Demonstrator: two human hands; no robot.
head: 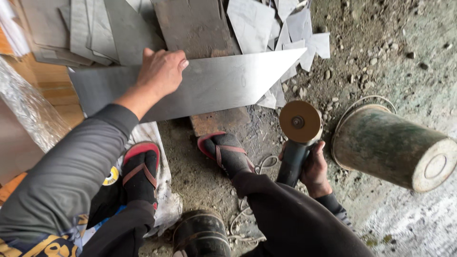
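With the left hand [159,74] pressed flat on the pointed steel sheet [209,85] lying across the rusty plate [197,26] on the dirt floor [381,52], the right hand [312,166], wrapped round the angle grinder [297,135], looks best served by keeping the disc clear of the sandalled feet [226,152].

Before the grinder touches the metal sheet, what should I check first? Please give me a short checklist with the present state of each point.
1. Left hand presses flat on the metal sheet: ok.
2. Right hand grips the body of the angle grinder: ok.
3. Grinder disc is apart from the sheet: ok.
4. Feet protected: not ok, the right foot wears only an open sandal and lies close to the disc.
5. Grinder cord clear of the feet: not ok, it loops on the ground beside the right foot.
6. Disc spinning or at rest: cannot tell.
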